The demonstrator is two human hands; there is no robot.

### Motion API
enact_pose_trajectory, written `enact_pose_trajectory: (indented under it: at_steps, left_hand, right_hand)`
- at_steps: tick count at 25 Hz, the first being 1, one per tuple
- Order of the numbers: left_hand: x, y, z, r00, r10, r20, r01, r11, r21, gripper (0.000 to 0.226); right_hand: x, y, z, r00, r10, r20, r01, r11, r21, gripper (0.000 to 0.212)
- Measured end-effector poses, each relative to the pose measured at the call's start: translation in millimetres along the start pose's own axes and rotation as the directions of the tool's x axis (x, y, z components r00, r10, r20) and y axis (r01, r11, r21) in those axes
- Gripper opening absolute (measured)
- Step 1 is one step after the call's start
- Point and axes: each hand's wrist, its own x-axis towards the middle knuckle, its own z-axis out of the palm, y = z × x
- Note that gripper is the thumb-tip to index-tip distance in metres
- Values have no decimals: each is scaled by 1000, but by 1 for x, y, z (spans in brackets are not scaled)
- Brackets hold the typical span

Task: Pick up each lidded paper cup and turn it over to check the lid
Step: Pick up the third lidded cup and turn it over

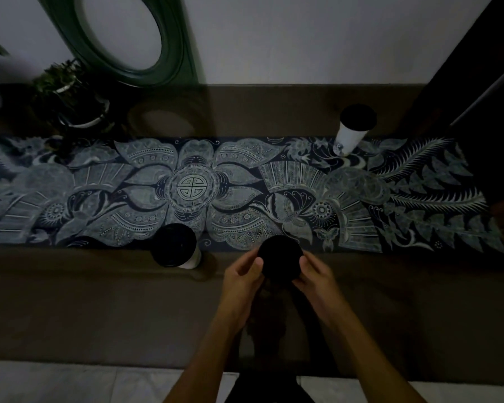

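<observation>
Black-lidded paper cup [280, 257] gripped from both sides over the table's near edge, left hand [242, 279] and right hand [313, 276] curled around it, fingertips pressed to its wall just under the lid. Two more lidded cups: near-left cup [176, 246], far-right cup [353, 128] on the patterned runner [192, 190]. No readable writing.

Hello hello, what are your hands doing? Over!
Left hand and right hand hold one black-lidded cup. Two other cups stand apart. Nothing in the way.
</observation>
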Motion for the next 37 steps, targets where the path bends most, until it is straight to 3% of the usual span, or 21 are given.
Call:
enact_pose_trajectory:
  at_steps: [6,9,14,16,18,23,26,31,33,37]
  left_hand:
    - [2,2,-5,999,37,5,-37,996,83,29]
    - [3,4,-8,997,72,0,-70,975,212,33]
    - [-5,33,0,969,242,44,-238,876,419,41]
    - [-4,45,6,925,370,88,-354,754,554,46]
    - [-5,60,21,863,481,155,-446,582,680,61]
    - [-4,92,76,638,672,376,-553,60,831,84]
    - [2,97,112,579,707,407,-517,-68,853,88]
    - [27,93,191,582,734,350,-434,-83,897,87]
    - [42,92,214,573,747,337,-420,-85,903,85]
    - [91,92,249,621,717,318,-342,-118,932,85]
  right_hand:
    - [-1,-1,8,999,-26,-39,22,995,-101,42]
    - [-6,-5,11,994,-61,-93,41,980,-196,40]
    - [-21,-30,12,951,-278,-140,190,874,-447,50]
    - [-25,-45,11,910,-391,-139,253,787,-562,52]
    - [-30,-64,3,845,-526,-93,317,634,-706,62]
    - [-37,-114,-24,699,-711,74,299,197,-934,78]
    - [-38,-145,-45,652,-744,147,299,74,-952,82]
    - [-5,-202,-116,646,-741,185,365,87,-927,83]
    - [14,-217,-141,666,-724,182,395,135,-909,83]
    - [74,-238,-188,763,-632,136,411,310,-857,86]
